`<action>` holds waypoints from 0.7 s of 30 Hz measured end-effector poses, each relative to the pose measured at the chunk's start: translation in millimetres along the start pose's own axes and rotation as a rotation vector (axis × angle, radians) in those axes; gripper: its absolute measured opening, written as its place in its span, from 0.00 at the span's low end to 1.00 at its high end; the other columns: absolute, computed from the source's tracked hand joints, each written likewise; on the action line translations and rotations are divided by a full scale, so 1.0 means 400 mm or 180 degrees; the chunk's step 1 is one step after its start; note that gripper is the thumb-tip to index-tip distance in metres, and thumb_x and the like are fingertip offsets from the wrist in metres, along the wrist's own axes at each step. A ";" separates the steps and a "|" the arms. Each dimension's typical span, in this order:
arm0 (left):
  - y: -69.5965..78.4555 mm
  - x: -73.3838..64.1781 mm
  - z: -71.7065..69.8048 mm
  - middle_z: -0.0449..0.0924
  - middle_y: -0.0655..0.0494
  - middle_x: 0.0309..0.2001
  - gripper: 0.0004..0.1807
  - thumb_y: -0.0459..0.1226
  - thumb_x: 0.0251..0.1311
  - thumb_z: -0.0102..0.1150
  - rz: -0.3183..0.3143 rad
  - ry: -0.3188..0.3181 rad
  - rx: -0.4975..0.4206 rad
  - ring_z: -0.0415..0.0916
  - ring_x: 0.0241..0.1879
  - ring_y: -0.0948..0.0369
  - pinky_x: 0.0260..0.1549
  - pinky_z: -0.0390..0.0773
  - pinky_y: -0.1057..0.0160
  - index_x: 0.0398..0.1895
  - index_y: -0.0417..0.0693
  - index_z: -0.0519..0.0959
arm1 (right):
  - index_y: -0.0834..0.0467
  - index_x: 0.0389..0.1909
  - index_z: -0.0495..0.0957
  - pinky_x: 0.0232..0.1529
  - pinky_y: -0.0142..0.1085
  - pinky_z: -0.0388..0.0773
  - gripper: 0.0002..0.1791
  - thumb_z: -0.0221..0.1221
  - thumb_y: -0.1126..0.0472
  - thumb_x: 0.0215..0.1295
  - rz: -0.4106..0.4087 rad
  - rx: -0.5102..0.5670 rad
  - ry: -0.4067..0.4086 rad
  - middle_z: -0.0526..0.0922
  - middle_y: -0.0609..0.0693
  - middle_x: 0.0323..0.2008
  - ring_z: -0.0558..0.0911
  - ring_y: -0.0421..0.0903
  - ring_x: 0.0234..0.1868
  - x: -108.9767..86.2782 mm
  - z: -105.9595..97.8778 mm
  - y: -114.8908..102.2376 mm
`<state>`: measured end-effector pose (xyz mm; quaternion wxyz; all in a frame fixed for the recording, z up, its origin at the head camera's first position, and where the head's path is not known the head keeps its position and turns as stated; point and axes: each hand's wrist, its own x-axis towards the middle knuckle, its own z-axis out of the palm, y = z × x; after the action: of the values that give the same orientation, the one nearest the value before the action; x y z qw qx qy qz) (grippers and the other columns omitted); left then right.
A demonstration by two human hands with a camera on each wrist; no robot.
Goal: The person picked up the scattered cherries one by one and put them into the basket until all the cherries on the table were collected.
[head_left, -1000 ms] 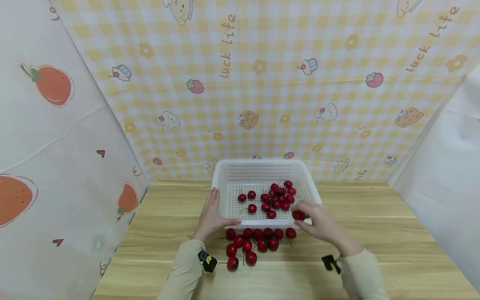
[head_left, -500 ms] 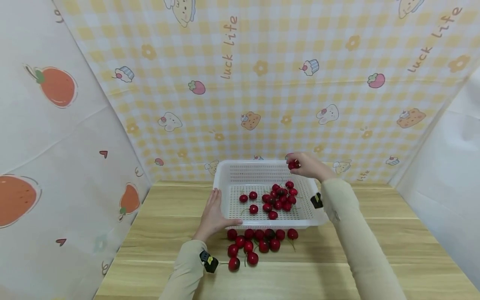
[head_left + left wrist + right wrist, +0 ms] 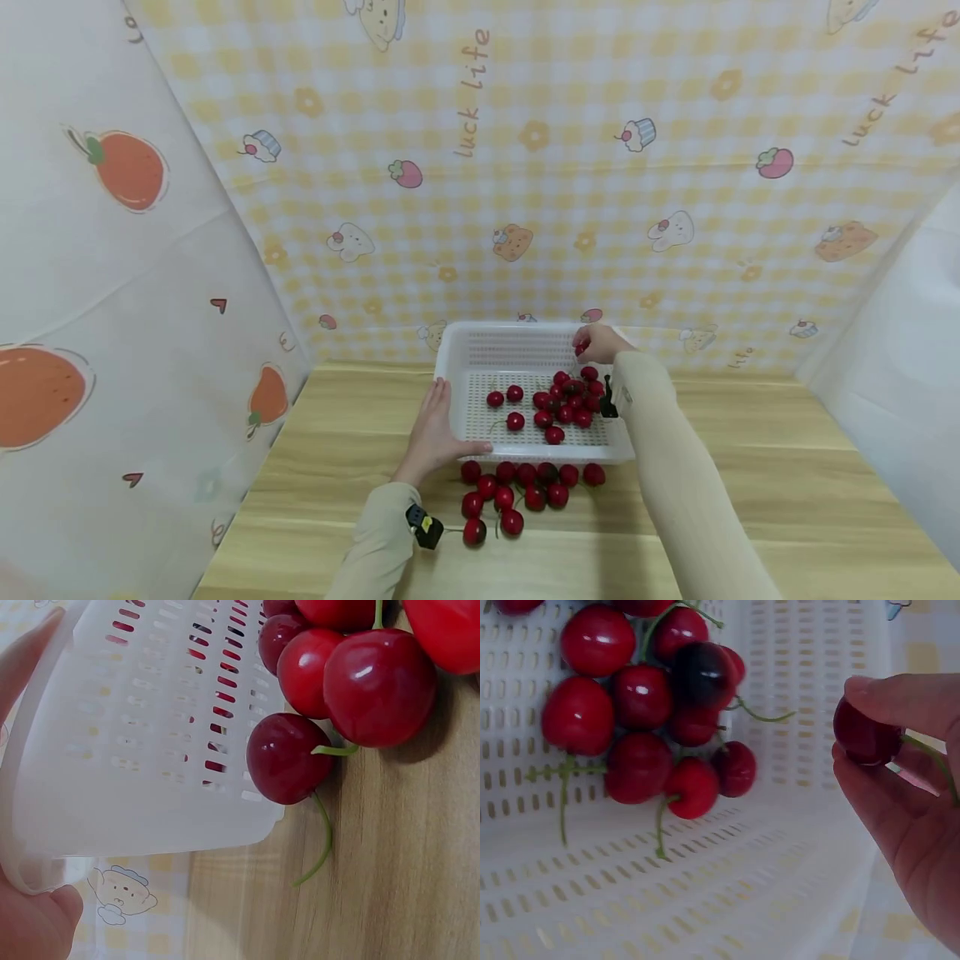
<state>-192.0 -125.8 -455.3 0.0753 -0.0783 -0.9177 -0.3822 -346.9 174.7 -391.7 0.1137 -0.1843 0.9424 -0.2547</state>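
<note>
My left hand holds the near left corner of a white plastic basket, thumb along the front rim and fingers along the left side. In the left wrist view, that hand's skin shows at the basket's rim. Over the far right part of the basket, my right hand pinches a dark red cherry between thumb and fingers, its green stem pointing back toward the palm. Below it, a cluster of cherries lies on the basket's right side, several with stems. A few cherries are scattered farther left inside.
Several loose cherries lie on the wooden table right in front of the basket, close to my left wrist. Behind the basket stands a yellow checked cloth; a white printed cloth hangs at the left.
My right hand has gone from the basket's near right corner up to its far right, then lower and slightly left over the basket, carrying the cherry. The left hand stays at its corner.
</note>
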 end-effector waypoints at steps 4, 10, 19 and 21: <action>-0.002 0.005 0.005 0.44 0.39 0.69 0.71 0.58 0.18 0.75 -0.0004 0.0003 0.0052 0.40 0.69 0.48 0.65 0.47 0.48 0.69 0.36 0.49 | 0.70 0.39 0.76 0.34 0.37 0.76 0.16 0.61 0.71 0.46 0.0108 -0.0002 -0.0036 0.80 0.61 0.34 0.76 0.49 0.32 0.001 0.021 0.014; -0.006 0.007 0.007 0.43 0.40 0.70 0.72 0.59 0.17 0.75 -0.0068 -0.0016 0.0092 0.39 0.70 0.49 0.66 0.46 0.49 0.68 0.36 0.49 | 0.71 0.39 0.76 0.26 0.32 0.74 0.16 0.60 0.73 0.45 0.0198 -0.0041 -0.0136 0.79 0.58 0.31 0.74 0.45 0.27 0.003 0.044 0.037; -0.007 0.009 0.008 0.43 0.39 0.70 0.72 0.59 0.18 0.75 -0.0076 -0.0016 0.0117 0.39 0.70 0.49 0.66 0.46 0.50 0.68 0.34 0.49 | 0.71 0.44 0.76 0.36 0.37 0.78 0.17 0.59 0.70 0.51 0.0320 -0.0086 -0.0267 0.80 0.62 0.38 0.76 0.49 0.34 0.010 0.057 0.047; -0.008 0.009 0.009 0.44 0.39 0.70 0.71 0.59 0.18 0.75 -0.0092 -0.0022 0.0113 0.39 0.70 0.49 0.66 0.46 0.50 0.68 0.35 0.49 | 0.71 0.46 0.75 0.39 0.39 0.78 0.18 0.57 0.69 0.52 0.0313 -0.0058 -0.0306 0.79 0.64 0.41 0.77 0.50 0.37 0.011 0.056 0.047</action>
<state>-196.4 -125.1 -459.1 0.0680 -0.0650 -0.9256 -0.3666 -349.5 178.2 -421.2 0.1695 -0.1509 0.9461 -0.2311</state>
